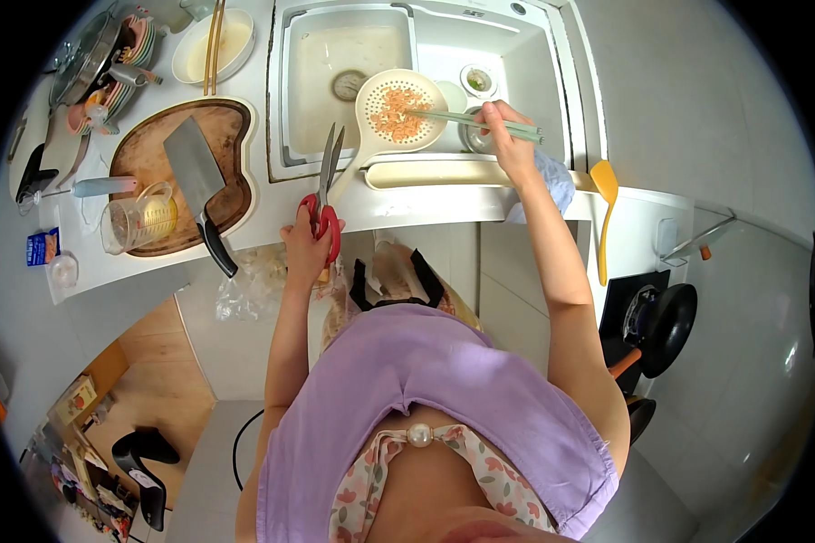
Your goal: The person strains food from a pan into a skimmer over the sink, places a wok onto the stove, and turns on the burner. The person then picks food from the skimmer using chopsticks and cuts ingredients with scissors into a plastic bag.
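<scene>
My left hand is closed on the red handles of a pair of scissors, whose blades stand slightly apart and point to the sink. In my right hand are green chopsticks, their tips among small orange-pink pieces. These pieces lie in a cream perforated ladle over the sink. The ladle's handle slants down toward the scissors, and whether my left hand touches it is hidden. Below my right hand is a blue cloth.
On the left, a cleaver and a measuring cup lie on a wooden board. Behind is a white bowl with wooden chopsticks across it. A yellow spatula and a black pan are at the right.
</scene>
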Available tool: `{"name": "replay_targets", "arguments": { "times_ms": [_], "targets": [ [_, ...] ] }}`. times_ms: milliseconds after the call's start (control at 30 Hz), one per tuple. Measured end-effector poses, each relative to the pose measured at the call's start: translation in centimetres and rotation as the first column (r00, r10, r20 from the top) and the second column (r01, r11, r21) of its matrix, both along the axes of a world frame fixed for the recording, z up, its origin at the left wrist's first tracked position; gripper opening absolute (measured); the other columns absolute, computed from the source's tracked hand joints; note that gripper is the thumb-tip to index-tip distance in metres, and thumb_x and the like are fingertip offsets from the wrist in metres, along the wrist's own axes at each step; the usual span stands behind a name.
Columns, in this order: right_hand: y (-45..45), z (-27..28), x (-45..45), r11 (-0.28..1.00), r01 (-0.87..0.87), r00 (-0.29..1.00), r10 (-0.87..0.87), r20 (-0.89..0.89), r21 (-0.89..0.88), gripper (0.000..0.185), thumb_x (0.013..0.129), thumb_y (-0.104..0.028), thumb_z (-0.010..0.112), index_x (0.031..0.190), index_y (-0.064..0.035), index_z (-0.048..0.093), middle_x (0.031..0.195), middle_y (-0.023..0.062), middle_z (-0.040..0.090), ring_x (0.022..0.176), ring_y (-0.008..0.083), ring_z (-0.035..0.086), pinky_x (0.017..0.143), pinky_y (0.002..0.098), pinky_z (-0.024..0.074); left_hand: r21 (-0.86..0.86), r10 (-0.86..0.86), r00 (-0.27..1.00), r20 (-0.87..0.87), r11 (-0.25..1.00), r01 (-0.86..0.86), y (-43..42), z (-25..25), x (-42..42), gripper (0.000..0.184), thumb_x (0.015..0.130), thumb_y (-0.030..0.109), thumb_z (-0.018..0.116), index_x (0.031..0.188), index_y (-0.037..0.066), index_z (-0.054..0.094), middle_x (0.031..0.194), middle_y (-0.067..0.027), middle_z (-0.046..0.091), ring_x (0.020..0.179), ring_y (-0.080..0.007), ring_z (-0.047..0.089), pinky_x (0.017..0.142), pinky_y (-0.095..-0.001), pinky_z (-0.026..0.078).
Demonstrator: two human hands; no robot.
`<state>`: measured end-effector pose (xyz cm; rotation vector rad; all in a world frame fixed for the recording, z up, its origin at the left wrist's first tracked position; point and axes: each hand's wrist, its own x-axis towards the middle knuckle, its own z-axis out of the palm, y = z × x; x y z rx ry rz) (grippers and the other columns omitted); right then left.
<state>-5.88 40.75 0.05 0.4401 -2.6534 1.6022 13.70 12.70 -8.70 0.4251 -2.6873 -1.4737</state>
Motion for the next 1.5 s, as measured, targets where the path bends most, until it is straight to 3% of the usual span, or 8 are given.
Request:
{"name": "replay_targets", "arguments": {
  "times_ms": [267, 500, 767, 933, 1233, 1333, 1433, 1500],
  "targets": [
    [1.2, 1.3, 0.8, 0.779, 0.103, 0.986, 0.004, 0.169, -0.618, 0.034, 0.093, -0.031, 0.045, 0.075, -0.0025, 0.052, 0.066, 0.0081, 0.055, 0.060, 0.0161, 0.055, 0.058, 0.0267, 0.0433, 0.025, -0.001, 1.000, -0.006, 1.000, 0.001, -0.3, 1.1, 0.0, 0.041, 0.077, 0.035, 0.067, 0.101, 0.005, 0.051, 0.072, -0.0060, 0.057, 0.065, -0.0220, 0.052, 0.078, -0.0329, 0.030],
    [1.0, 3.2, 4.3, 0.606, 0.181, 0.947, 0.104, 0.303, -0.774, 0.032, 0.094, -0.031, 0.043, 0.075, -0.0057, 0.049, 0.066, 0.0084, 0.053, 0.058, 0.0187, 0.054, 0.057, 0.0268, 0.0438, 0.165, 0.027, 0.999, 0.024, 0.986, -0.031, -1.7, 3.2, 0.6, 0.046, 0.080, 0.028, 0.063, 0.120, 0.010, 0.049, 0.095, -0.0052, 0.063, 0.075, -0.0201, 0.054, 0.082, -0.0318, 0.029],
    [-5.6, 3.8, 13.0, 0.797, -0.135, 0.902, 0.345, 0.260, -0.588, 0.038, 0.094, -0.030, 0.043, 0.071, -0.0017, 0.053, 0.069, 0.0107, 0.057, 0.060, 0.0169, 0.055, 0.058, 0.0277, 0.0442, 0.278, 0.093, 0.996, -0.012, 0.957, -0.086, -6.2, 8.2, 5.6, 0.046, 0.078, 0.016, 0.064, 0.119, 0.004, 0.046, 0.124, -0.0004, 0.055, 0.062, -0.0095, 0.046, 0.077, -0.0267, 0.031],
    [-11.8, 3.6, 17.1, 0.752, -0.654, 0.737, 0.657, 0.156, -0.079, 0.018, 0.088, -0.016, 0.054, 0.078, -0.0011, 0.058, 0.070, 0.0100, 0.053, 0.064, 0.0232, 0.052, 0.061, 0.0327, 0.0426, 0.333, 0.166, 0.986, -0.029, 0.931, -0.147, -8.0, 10.4, 9.4, 0.049, 0.077, 0.009, 0.063, 0.122, 0.006, 0.045, 0.122, 0.0024, 0.055, 0.063, -0.0062, 0.042, 0.076, -0.0239, 0.029],
    [-9.4, 4.2, 16.5, 0.806, -0.532, 0.809, 0.574, 0.127, -0.258, 0.021, 0.090, -0.017, 0.052, 0.079, -0.0007, 0.060, 0.074, 0.0075, 0.058, 0.064, 0.0154, 0.056, 0.061, 0.0276, 0.0453, 0.473, 0.234, 0.972, -0.032, 0.860, -0.192, -7.4, 10.3, 11.3, 0.053, 0.073, 0.003, 0.063, 0.124, 0.005, 0.049, 0.066, 0.0050, 0.045, 0.054, -0.0036, 0.032, 0.049, -0.0183, 0.028],
    [-9.9, 3.9, 17.6, 0.741, -0.605, 0.750, 0.653, 0.105, -0.290, 0.020, 0.090, -0.016, 0.052, 0.080, -0.0007, 0.060, 0.076, 0.0077, 0.058, 0.066, 0.0164, 0.055, 0.062, 0.0277, 0.0452, 0.463, 0.198, 0.980, -0.025, 0.871, -0.164, -7.5, 10.4, 10.9, 0.052, 0.073, 0.001, 0.062, 0.123, 0.004, 0.050, 0.063, 0.0052, 0.045, 0.053, -0.0036, 0.032, 0.048, -0.0195, 0.029],
    [-10.5, 2.9, 18.5, 0.721, -0.692, 0.705, 0.687, 0.174, -0.042, 0.020, 0.090, -0.016, 0.052, 0.080, -0.0002, 0.060, 0.077, 0.0080, 0.057, 0.066, 0.0169, 0.054, 0.064, 0.0279, 0.0448, 0.445, 0.199, 0.978, -0.063, 0.883, -0.151, -7.5, 10.9, 10.5, 0.049, 0.072, -0.001, 0.059, 0.121, 0.004, 0.051, 0.067, 0.0041, 0.049, 0.053, -0.0035, 0.035, 0.049, -0.0193, 0.030],
    [-9.5, 2.6, 18.8, 0.789, -0.580, 0.766, 0.613, 0.195, -0.203, 0.024, 0.091, -0.019, 0.051, 0.079, -0.0004, 0.061, 0.077, 0.0082, 0.058, 0.066, 0.0165, 0.054, 0.065, 0.0292, 0.0447, 0.475, 0.257, 0.964, -0.060, 0.857, -0.199, -7.4, 11.0, 10.2, 0.047, 0.072, -0.003, 0.057, 0.118, 0.003, 0.052, 0.078, 0.0018, 0.057, 0.055, -0.0034, 0.037, 0.050, -0.0187, 0.032]
  ]
}}
